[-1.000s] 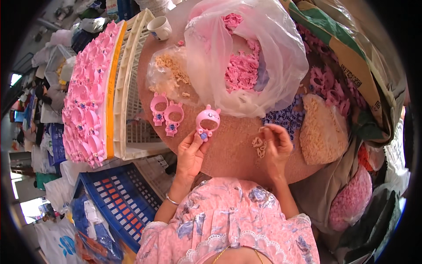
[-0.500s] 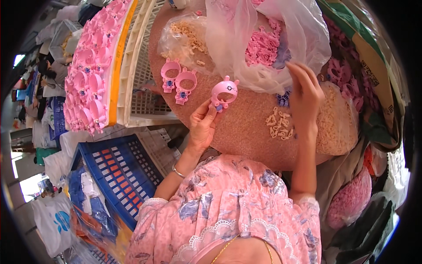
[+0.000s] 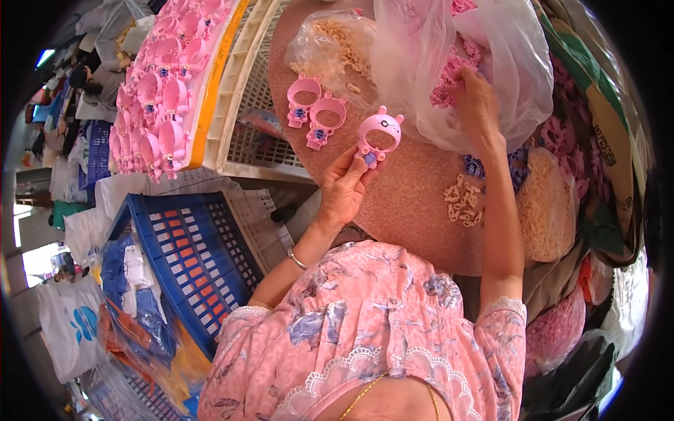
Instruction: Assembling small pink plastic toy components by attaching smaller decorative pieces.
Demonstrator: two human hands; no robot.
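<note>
My left hand (image 3: 342, 189) pinches a pink plastic animal-shaped piece (image 3: 388, 123) by its lower end, above the table. The piece has a large round opening, two small ears, a drawn-on face and a small blue part near my fingertips. Over the clear plastic bag (image 3: 414, 77) at the far side, my right hand (image 3: 480, 109) dips its curled fingers among small pink plastic parts (image 3: 444, 90). What those fingertips grip, if anything, is hidden. Two similar pink pieces (image 3: 327, 116) with blue parts lie on the table, left of the held one.
Loose beige parts (image 3: 463, 202) and blue parts (image 3: 474, 165) lie near my right forearm. Bags of beige parts (image 3: 547, 210) stand right and far left. On the left, finished-looking pink pieces fill a yellow-edged tray (image 3: 210, 91) above a white crate (image 3: 239, 151); a blue basket (image 3: 144, 210) is nearer.
My right hand has moved from beside the bag's near edge into its opening, onto the pink parts. The left hand still holds its pink piece. The whole view has shifted slightly.
</note>
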